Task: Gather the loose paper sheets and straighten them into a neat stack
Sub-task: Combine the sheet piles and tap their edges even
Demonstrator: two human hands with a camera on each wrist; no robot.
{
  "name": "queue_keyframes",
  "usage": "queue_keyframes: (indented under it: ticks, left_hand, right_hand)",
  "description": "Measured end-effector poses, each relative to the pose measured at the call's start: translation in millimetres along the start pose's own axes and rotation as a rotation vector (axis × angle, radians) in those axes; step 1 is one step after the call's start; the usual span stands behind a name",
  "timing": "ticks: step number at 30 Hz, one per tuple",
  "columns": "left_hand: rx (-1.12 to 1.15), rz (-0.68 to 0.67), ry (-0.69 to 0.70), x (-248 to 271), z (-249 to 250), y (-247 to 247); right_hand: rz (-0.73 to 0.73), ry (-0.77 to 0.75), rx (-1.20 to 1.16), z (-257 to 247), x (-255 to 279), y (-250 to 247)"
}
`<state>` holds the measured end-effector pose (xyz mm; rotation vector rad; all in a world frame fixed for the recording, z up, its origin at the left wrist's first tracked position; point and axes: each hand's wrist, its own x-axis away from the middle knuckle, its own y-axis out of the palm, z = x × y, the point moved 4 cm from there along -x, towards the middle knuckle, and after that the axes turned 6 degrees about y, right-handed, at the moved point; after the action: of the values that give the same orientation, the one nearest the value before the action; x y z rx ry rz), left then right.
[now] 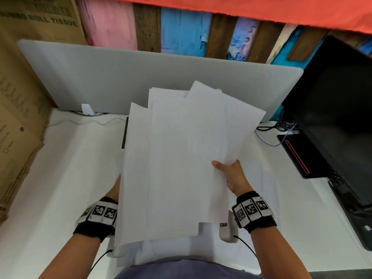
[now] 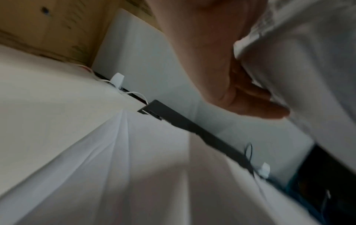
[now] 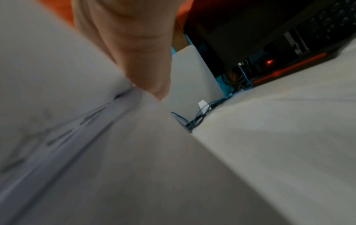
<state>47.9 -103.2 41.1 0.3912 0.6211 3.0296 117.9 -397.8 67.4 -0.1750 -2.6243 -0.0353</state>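
Note:
An uneven, fanned bunch of white paper sheets [image 1: 181, 158] is held up over the white table [image 1: 70, 168], with its corners sticking out at the far end. My right hand [image 1: 227, 170] pinches the right edge, thumb on top. The right wrist view shows that hand [image 3: 138, 53] against the sheets [image 3: 57, 91]. My left hand [image 1: 115, 188] is mostly hidden under the left edge. In the left wrist view its fingers [image 2: 250, 97] curl under the sheets [image 2: 298, 60]. More white sheets [image 1: 161, 250] lie below, near the table's front edge.
A grey partition panel [image 1: 120, 77] stands at the back. A cardboard box [image 1: 20, 97] is on the left. On the right are a black monitor [image 1: 342, 117], a black device with a red stripe [image 1: 298, 156] and cables [image 1: 271, 129]. A dark flat object [image 1: 124, 133] lies behind the sheets.

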Motion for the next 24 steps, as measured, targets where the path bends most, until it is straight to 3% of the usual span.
queue_keyframes:
  ticks: [1,3,6,10,15,18,24]
  left_hand:
    - [0.067,0.098,-0.064,1.4,9.9,-0.2]
    - [0.202,0.16,0.017,-6.2,41.7,18.5]
    - [-0.012,0.004,0.153,-11.1,63.4,24.5]
    - [-0.207,0.029,0.275,-19.7,68.3,31.6]
    - [-0.329,0.014,0.309,-12.2,51.3,43.4]
    - [-0.346,0.013,0.341,-12.4,52.1,55.7]
    - [-0.212,0.3,0.65,-5.2,104.0,88.0]
  right_hand:
    - [0.021,-0.04,0.007,-5.5,2.7,-0.8]
    - [0.044,-0.125,0.024,-15.8,8.2,-1.5]
    - [0.092,-0.196,-0.015,-25.4,10.1,-1.8]
    - [0.043,-0.241,-0.022,-32.3,17.7,5.3]
    - [-0.152,-0.327,0.05,-32.9,28.6,13.4]
    - [-0.18,-0.388,0.048,-44.9,36.1,20.5]
    - [-0.097,-0.514,-0.214,-85.2,58.0,26.5]
